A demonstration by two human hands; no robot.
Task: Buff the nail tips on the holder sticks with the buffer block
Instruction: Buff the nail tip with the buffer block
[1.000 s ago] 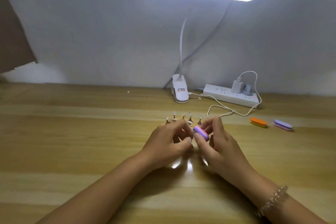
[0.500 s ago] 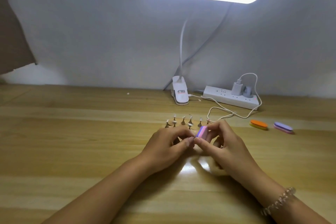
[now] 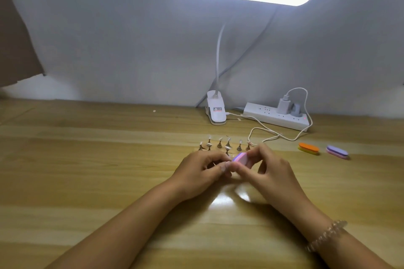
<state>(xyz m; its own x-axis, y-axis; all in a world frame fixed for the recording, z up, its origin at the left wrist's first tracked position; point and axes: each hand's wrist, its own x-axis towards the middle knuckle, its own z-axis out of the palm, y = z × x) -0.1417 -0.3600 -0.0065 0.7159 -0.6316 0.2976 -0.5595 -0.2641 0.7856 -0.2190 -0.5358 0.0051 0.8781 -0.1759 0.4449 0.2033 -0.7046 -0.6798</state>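
Several small holder sticks with nail tips [image 3: 219, 144] stand in rows on the wooden table, just beyond my hands. My right hand [image 3: 269, 170] pinches a pink and purple buffer block [image 3: 240, 159] between thumb and fingers. My left hand [image 3: 200, 170] has its fingers curled and pinches a holder stick right against the block; the stick itself is mostly hidden by my fingers. Both hands hover low over the table, touching each other at the fingertips.
An orange buffer block [image 3: 308, 148] and a purple one [image 3: 337, 152] lie to the right. A white lamp clip [image 3: 216, 110], a power strip [image 3: 276, 117] with a charger, and a loose white cable [image 3: 269, 136] sit behind the sticks near the wall.
The buffer block has tilted and shifted slightly in my right hand against the stick my left hand holds. Both hands stay in about the same spot.
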